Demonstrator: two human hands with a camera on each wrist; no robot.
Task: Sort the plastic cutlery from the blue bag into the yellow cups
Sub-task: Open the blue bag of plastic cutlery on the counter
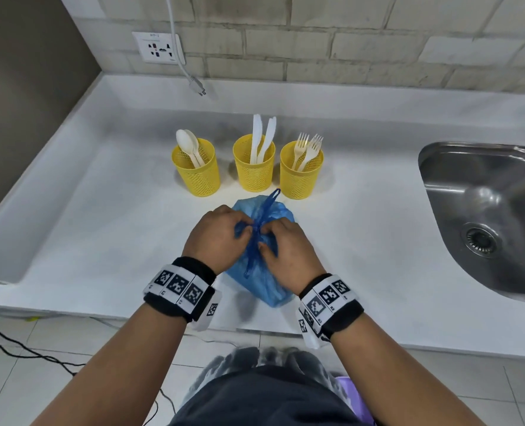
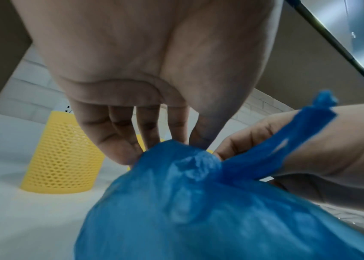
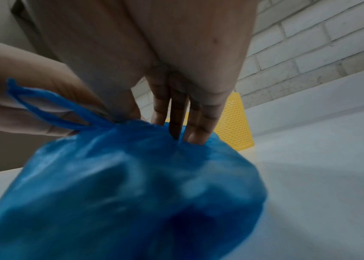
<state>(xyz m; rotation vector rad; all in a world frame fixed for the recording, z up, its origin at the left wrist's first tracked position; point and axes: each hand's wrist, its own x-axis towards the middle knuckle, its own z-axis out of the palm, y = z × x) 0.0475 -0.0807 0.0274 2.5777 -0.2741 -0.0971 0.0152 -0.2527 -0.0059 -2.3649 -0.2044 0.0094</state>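
Note:
A blue plastic bag (image 1: 262, 281) lies on the white counter (image 1: 101, 229), tied at its top by twisted handles (image 1: 269, 201). My left hand (image 1: 218, 235) pinches the plastic at the knot from the left (image 2: 172, 153). From the right, my right hand (image 1: 286, 244) grips the bag's neck, fingers pressing into the plastic (image 3: 176, 133). Behind the bag stand three yellow mesh cups: the left cup (image 1: 198, 170) holds spoons, the middle one (image 1: 254, 164) knives, the right one (image 1: 299, 172) forks. The bag's contents are hidden.
A steel sink (image 1: 485, 216) is set into the counter at the right. A wall socket (image 1: 158, 47) and a dangling white plug (image 1: 198, 87) are at the back, in front of the brick wall. Black cables (image 1: 24, 352) lie on the floor.

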